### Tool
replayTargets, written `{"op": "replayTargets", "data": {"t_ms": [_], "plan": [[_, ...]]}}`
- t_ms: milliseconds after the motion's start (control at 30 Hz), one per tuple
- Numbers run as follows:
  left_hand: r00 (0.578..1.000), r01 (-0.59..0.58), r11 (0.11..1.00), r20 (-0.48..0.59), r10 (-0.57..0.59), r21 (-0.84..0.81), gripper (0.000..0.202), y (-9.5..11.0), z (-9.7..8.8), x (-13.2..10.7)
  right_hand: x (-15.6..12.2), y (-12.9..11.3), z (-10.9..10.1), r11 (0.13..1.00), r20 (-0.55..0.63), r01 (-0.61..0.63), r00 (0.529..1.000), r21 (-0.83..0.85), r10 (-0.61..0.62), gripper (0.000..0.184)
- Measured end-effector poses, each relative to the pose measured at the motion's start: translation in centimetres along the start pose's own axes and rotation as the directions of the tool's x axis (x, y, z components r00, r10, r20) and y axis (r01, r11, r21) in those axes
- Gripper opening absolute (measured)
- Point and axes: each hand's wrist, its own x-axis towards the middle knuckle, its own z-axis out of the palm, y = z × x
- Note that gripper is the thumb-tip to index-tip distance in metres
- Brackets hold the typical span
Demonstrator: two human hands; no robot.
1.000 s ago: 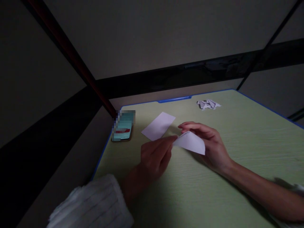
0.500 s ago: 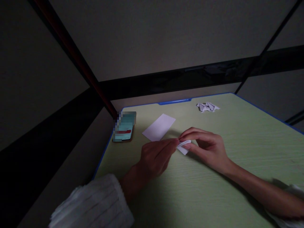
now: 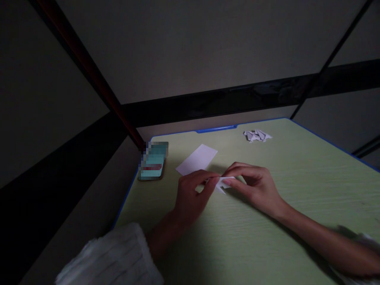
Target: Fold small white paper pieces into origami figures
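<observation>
Seemingly, in the head view, both hands pinched one small folded paper (image 3: 221, 183) low over the green table (image 3: 297, 190): the left hand (image 3: 190, 196) had its fingertips closed on the left end, the right hand (image 3: 255, 186) had thumb and forefinger closed on the right end. Folding looked partly done (the paper was already narrow and creased). A flat sheet (image 3: 197, 159) lay just behind, unfolded; finished folded pieces (image 3: 257, 135) sat well apart at the far edge, a phone (image 3: 152, 165) at the left.
</observation>
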Motion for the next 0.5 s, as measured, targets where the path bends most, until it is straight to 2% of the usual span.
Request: {"op": "replayTargets", "data": {"t_ms": [133, 267, 367, 500], "plan": [[0.987, 0.149, 0.989, 0.055, -0.149, -0.001, 0.018, -0.09, 0.06, 0.19, -0.02, 0.04, 0.14, 0.995, 0.005, -0.098, 0.995, -0.002, 0.098, 0.012], [0.983, 0.176, 0.984, 0.046, -0.176, 0.008, 0.018, -0.28, 0.18, 0.12, 0.13, 0.09, 0.41, 0.971, 0.074, -0.235, 0.97, 0.051, 0.231, 0.017], [0.981, 0.184, 0.983, 0.058, -0.184, 0.01, 0.019, -0.34, 0.31, 0.0, 0.24, -0.07, 0.5, 0.971, 0.096, -0.232, 0.969, 0.048, 0.227, 0.019], [0.972, 0.225, 0.974, 0.081, -0.223, -0.016, 0.022, -0.22, 0.35, -0.04, 0.33, -0.35, 0.5, 0.975, 0.023, -0.221, 0.975, 0.006, 0.221, 0.02]]}}
